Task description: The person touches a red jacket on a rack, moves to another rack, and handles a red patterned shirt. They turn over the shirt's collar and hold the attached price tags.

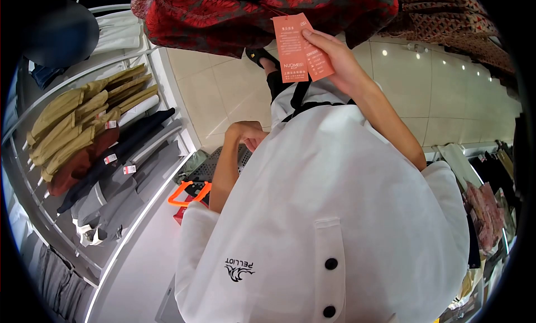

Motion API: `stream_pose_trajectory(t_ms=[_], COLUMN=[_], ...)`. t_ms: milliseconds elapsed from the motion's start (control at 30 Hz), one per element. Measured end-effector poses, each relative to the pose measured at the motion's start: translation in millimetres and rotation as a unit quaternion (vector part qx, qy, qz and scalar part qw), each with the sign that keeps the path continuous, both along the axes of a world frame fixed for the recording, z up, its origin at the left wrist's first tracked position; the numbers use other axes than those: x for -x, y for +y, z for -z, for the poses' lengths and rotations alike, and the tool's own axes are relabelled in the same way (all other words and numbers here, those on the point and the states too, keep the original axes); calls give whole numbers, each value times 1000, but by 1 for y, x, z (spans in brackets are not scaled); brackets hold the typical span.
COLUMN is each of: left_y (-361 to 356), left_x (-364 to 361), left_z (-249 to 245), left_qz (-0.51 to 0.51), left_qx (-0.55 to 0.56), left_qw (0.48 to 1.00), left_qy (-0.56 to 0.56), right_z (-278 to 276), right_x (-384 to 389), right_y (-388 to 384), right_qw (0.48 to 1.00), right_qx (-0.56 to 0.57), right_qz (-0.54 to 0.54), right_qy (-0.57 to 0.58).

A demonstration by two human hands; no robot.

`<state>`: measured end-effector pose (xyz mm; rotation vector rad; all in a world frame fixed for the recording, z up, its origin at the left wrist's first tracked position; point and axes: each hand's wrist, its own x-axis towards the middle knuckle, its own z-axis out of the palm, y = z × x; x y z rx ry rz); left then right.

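Note:
My right hand (338,57) pinches a pair of orange paper hang tags between thumb and fingers. The larger front tag (289,49) carries white print, and a second tag (319,63) fans out behind it. A thin string runs from them up to a red and grey floral garment (218,15) hanging at the top. My left hand (248,134) is held by my waist with its fingers curled in; nothing shows in it, and my white shirt hides part of it.
Racks with folded tan trousers (84,116) and grey garments (134,183) stand on the left. A grey perforated basket (215,158) and an orange handle (190,194) are by my left forearm. Patterned clothes (446,21) hang at upper right, more clothes (486,211) at lower right. The floor (402,88) is tiled.

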<state>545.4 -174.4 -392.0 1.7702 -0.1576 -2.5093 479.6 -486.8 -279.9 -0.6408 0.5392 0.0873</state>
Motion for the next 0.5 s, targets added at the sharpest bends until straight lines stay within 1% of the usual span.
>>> stream_pose_trajectory(t_ms=[67,133,167,200,233,267,300,333,367,433,500], left_y=[7,23,42,68,86,94,97,99,99,80,82], left_x=[-6,-14,-19,-25,-27,-26,-23,-20,-19,-19,-19], left_z=[3,16,27,42,53,60,59,59,60,42,44], left_qz=[-100,-205,-342,-469,-583,-660,-724,-775,-813,-871,-913], left_qx=[-27,-59,0,59,115,183,247,306,325,358,258], left_qw=[995,977,937,870,780,692,591,479,427,312,316], left_qy=[3,7,73,137,197,228,255,277,228,124,-35], right_z=[-1,-2,-2,-3,-2,-2,-2,-2,-3,-3,-3], right_x=[0,0,0,0,0,0,0,1,1,0,-1], right_y=[0,0,0,0,0,0,0,0,0,0,0], right_qw=[1000,1000,1000,1000,1000,1000,1000,1000,1000,1000,1000], right_qx=[-1,-1,0,1,0,1,1,2,2,4,7], right_qz=[1,2,2,2,1,0,-1,1,3,2,-3], right_qy=[2,1,-2,-5,-5,-5,-5,-3,-2,-2,1])
